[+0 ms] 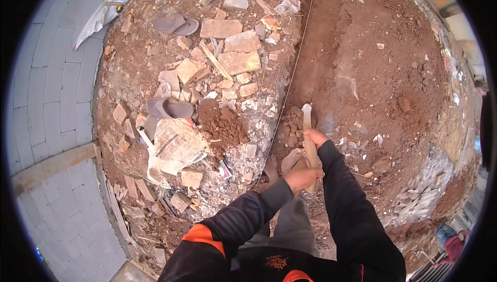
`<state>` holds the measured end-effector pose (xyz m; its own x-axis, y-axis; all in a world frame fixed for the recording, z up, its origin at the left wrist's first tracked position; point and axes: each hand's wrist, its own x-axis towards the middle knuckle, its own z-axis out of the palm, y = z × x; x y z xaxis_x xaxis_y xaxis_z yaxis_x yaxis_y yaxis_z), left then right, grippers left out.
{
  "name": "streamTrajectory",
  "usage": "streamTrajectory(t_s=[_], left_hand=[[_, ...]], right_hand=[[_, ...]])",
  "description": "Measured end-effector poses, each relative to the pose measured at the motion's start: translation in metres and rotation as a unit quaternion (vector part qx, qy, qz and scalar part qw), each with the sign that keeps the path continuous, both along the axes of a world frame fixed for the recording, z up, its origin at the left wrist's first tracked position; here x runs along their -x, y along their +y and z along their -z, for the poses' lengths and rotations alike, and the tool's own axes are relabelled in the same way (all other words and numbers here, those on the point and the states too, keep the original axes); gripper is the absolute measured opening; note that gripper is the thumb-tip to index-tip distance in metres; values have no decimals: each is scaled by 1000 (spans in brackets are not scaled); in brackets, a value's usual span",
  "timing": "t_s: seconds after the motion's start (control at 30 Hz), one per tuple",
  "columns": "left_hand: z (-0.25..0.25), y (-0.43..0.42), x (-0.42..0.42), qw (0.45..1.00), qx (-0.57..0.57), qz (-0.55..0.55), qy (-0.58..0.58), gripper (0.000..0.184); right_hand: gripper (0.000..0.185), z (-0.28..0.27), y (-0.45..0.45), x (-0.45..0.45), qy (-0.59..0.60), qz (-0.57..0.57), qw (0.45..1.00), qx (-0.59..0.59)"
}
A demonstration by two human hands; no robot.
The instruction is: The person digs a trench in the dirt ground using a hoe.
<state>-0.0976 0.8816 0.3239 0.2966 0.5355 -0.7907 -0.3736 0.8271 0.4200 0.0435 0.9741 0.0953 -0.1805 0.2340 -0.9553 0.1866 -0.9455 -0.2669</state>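
Note:
My left hand (303, 179) is closed round the near end of the wooden handle of what looks like a hoe (309, 150). Farther up the same handle, my right hand (316, 138) grips it. A pale metal collar caps the handle's far end, down by the loose soil (291, 129) in the trench; no blade can be made out there. My bare feet (291, 161) stand in the trench just left of the handle.
A taut string (295, 69) runs along the trench's left edge. Left of it lie broken bricks (242, 62), a mound of soil (222, 126), sandals (171, 109) and a torn sack (176, 145). A grey block wall (52, 90) stands at far left; loose earth (393, 75) spreads right.

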Motion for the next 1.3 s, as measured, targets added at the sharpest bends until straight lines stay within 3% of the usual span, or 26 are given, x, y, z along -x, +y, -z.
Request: streamTrajectory(t_s=[0.17, 0.3, 0.43, 0.5, 0.53, 0.57, 0.6, 0.63, 0.7, 0.77, 0.9, 0.93, 0.97, 1.0, 1.07, 1.1, 1.13, 1.23, 1.3], left_hand=[[-74, -12, 21, 998, -3, 37, -56, 23], [-146, -43, 97, 989, 32, 121, -84, 26], [-205, -117, 196, 985, -5, 164, -45, 40], [-250, -159, 235, 973, 16, 228, 38, 49], [-250, -211, 264, 964, -35, 247, 91, 57], [-271, -231, 283, 946, 46, 296, 127, 61], [-289, -247, 291, 878, 116, 403, 231, 53], [-288, -290, 306, 836, 109, 451, 293, 49], [-282, -362, 302, 811, 83, 475, 331, 47], [-263, -374, 305, 780, 51, 506, 364, 44], [-190, -365, 191, 865, 44, 360, 348, 45], [-160, -346, 164, 885, -37, 312, 343, 46], [-119, -338, 140, 910, -36, 271, 313, 47], [-121, -268, 114, 913, -83, 245, 315, 44], [-32, -224, 73, 930, -105, 192, 294, 39], [11, -197, 53, 956, -134, 96, 242, 37], [57, -170, 38, 955, -96, 122, 251, 35], [203, -95, -7, 933, -172, 36, 314, 35], [252, -49, -14, 945, -126, 67, 295, 35]], right_hand=[[26, -75, 14, 4, 1, 73, 997, 13], [28, -89, 6, 13, 21, 215, 976, -25], [30, -161, -43, 69, 61, 237, 969, -23], [29, -194, -91, 108, 116, 216, 970, 6], [29, -214, -117, 129, 159, 223, 961, 39], [25, -233, -145, 150, 170, 211, 958, 93], [26, -242, -177, 168, 206, 201, 951, 110], [26, -245, -203, 182, 235, 199, 940, 146], [26, -251, -247, 193, 210, 219, 942, 145], [29, -257, -257, 184, 176, 233, 947, 136], [35, -231, -207, 115, 73, 234, 969, -3], [33, -219, -185, 102, 60, 257, 959, -103], [32, -189, -163, 88, 45, 262, 958, -112], [32, -173, -136, 76, 27, 257, 960, -110], [33, -131, -84, 61, -5, 241, 964, -117], [33, -102, -62, 56, -21, 229, 965, -125], [33, -78, -40, 55, -37, 212, 967, -139], [34, -11, 18, 54, -78, 171, 971, -150], [36, 24, 44, 60, -133, 100, 965, -202]])
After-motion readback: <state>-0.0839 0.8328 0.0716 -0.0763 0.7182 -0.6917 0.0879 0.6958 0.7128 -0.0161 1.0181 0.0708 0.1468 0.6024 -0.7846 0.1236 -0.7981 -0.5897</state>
